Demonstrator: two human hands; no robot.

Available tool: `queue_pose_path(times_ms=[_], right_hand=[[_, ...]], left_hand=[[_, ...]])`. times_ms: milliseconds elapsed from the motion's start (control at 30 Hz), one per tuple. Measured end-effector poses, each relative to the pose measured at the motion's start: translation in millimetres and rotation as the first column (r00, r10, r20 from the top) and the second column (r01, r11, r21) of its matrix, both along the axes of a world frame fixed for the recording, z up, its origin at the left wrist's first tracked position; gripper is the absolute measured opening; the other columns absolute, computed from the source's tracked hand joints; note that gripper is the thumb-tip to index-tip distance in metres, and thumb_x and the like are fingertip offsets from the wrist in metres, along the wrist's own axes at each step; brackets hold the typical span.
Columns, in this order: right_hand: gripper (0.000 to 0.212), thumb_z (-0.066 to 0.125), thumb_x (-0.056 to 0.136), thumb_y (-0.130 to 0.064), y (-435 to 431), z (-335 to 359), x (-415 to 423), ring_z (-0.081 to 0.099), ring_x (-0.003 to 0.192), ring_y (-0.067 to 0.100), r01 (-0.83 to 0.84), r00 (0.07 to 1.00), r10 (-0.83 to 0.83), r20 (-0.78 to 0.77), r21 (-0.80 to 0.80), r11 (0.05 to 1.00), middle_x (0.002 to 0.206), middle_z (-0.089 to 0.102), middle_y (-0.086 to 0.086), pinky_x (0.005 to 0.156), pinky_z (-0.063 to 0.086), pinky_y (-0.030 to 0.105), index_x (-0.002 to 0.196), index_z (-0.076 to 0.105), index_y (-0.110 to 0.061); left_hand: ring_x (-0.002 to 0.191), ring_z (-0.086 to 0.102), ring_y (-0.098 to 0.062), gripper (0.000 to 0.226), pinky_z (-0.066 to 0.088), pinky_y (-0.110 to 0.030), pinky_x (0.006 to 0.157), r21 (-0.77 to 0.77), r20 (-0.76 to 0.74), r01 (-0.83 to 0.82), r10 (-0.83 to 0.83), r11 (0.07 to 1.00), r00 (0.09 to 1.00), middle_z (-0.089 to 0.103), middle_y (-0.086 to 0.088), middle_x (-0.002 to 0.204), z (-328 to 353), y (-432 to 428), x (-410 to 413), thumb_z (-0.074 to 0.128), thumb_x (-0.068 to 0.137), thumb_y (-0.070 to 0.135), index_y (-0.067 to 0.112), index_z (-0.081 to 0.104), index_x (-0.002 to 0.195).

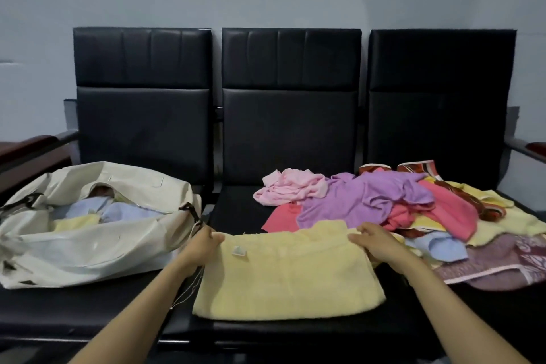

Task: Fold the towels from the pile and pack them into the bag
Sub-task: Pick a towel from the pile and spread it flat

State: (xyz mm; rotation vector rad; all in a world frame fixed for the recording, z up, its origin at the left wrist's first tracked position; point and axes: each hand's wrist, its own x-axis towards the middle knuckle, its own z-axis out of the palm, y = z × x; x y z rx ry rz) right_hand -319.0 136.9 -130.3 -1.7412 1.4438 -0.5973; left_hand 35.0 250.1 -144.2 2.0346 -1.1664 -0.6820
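Because the yellow towel (289, 272) looks soft, light and limp, corners seem the best hold; it lies just right of the bag (88, 248). My left hand (204, 241) and right hand (375, 241) have fingers (215, 235) clamped on its far corners.

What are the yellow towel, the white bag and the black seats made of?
Yellow towel: fuzzy terry cloth, probably cotton; matte, nubby surface. White bag: likely plastic-coated fabric; it crinkles and shines slightly. Black seats: leather or imitation, smooth with a dull sheen and stitched panels.
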Motion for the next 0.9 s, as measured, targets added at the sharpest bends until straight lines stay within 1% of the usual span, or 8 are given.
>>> queue_pose_path(times_ms=[100, 167, 267, 400, 567, 667, 767, 900], right_hand=[[0.012, 0.063, 0.091, -0.015, -14.1, -3.0, 14.3, 0.056, 0.087, 0.023, 0.087, 0.993, -0.1, -0.067, -0.169, 0.982, 0.082, 0.054, 0.004, 0.065, 0.029, 0.029, 0.088, 0.061, -0.003], [0.027, 0.063, 0.092, -0.018, -26.0, -3.8, 20.8, 0.058, 0.098, 0.028, 0.107, 0.989, -0.126, -0.079, -0.216, 0.971, 0.093, 0.058, 0.011, 0.069, 0.03, 0.029, 0.106, 0.06, 0.005], [0.03, 0.063, 0.092, -0.019, -40.4, -9.4, 27.7, 0.052, 0.088, 0.021, 0.109, 0.988, -0.132, -0.081, -0.243, 0.964, 0.092, 0.057, 0.011, 0.066, 0.027, 0.028, 0.112, 0.059, 0.003], [0.03, 0.063, 0.092, -0.019, -54.3, -22.7, 35.1, 0.052, 0.086, 0.023, 0.124, 0.984, -0.152, -0.09, -0.258, 0.958, 0.088, 0.056, 0.009, 0.065, 0.026, 0.028, 0.112, 0.059, 0.003], [0.028, 0.063, 0.092, -0.02, -64.1, -36.6, 39.8, 0.06, 0.1, 0.034, 0.135, 0.975, -0.183, -0.127, -0.314, 0.94, 0.101, 0.066, 0.019, 0.076, 0.038, 0.033, 0.11, 0.061, 0.002], [0.026, 0.066, 0.089, -0.02, -67.1, -38.4, 43.5, 0.057, 0.102, 0.032, 0.085, 0.98, -0.136, -0.143, -0.319, 0.944, 0.105, 0.064, 0.017, 0.078, 0.039, 0.034, 0.107, 0.058, -0.002], [0.039, 0.074, 0.081, -0.027, -65.9, -34.4, 44.2, 0.05, 0.106, 0.029, -0.012, 0.966, -0.055, -0.252, -0.256, 0.966, 0.103, 0.058, 0.012, 0.076, 0.036, 0.032, 0.111, 0.054, -0.01], [0.04, 0.075, 0.08, -0.028, -62.6, -27.8, 45.7, 0.046, 0.108, 0.03, -0.095, 0.937, -0.007, -0.349, -0.273, 0.957, 0.106, 0.06, 0.008, 0.08, 0.033, 0.032, 0.11, 0.059, -0.007]], left_hand=[[0.104, 0.053, -0.031, 0.025, 0.036, -0.034, 0.077, 0.032, -0.008, -0.046, 0.046, 0.998, 0.999, 0.054, -0.018, 0.109, -8.4, -18.7, 6.5, 0.046, 0.098, 0.021, -0.001, 0.054, 0.105], [0.103, 0.055, -0.037, 0.02, 0.036, -0.035, 0.072, 0.038, -0.004, -0.062, 0.062, 0.997, 0.998, 0.057, -0.026, 0.112, -11.7, -32.0, 14.0, 0.046, 0.098, 0.022, 0.003, 0.051, 0.097], [0.096, 0.05, -0.026, 0.02, 0.035, -0.035, 0.074, 0.034, 0.039, -0.088, 0.087, 0.996, 0.995, 0.053, -0.013, 0.108, -14.6, -45.6, 18.1, 0.042, 0.099, 0.022, 0.005, 0.045, 0.109], [0.089, 0.044, -0.024, 0.01, 0.032, -0.034, 0.072, 0.045, 0.057, -0.115, 0.113, 0.992, 0.992, 0.047, -0.011, 0.101, -31.2, -58.3, 16.6, 0.037, 0.1, 0.015, 0.005, 0.039, 0.1], [0.088, 0.042, -0.026, 0.015, 0.032, -0.034, 0.074, 0.085, 0.142, -0.131, 0.118, 0.988, 0.983, 0.049, -0.016, 0.101, -36.2, -67.6, 22.2, 0.039, 0.1, 0.018, 0.004, 0.038, 0.099], [0.093, 0.05, -0.029, 0.026, 0.039, -0.036, 0.078, 0.155, 0.26, -0.085, 0.042, 0.984, 0.965, 0.055, -0.019, 0.113, -39.6, -69.2, 24.4, 0.054, 0.095, 0.023, 0.003, 0.042, 0.104], [0.118, 0.048, -0.035, 0.055, 0.039, -0.036, 0.093, 0.296, 0.384, -0.084, -0.038, 0.951, 0.923, 0.048, -0.018, 0.128, -43.4, -67.1, 23.1, 0.066, 0.088, 0.034, 0.0, 0.04, 0.122], [0.105, 0.056, -0.022, 0.054, 0.041, -0.025, 0.082, 0.438, 0.367, -0.086, -0.091, 0.895, 0.926, 0.059, -0.005, 0.105, -36.7, -64.3, 25.6, 0.063, 0.086, 0.043, 0.003, 0.051, 0.121]])
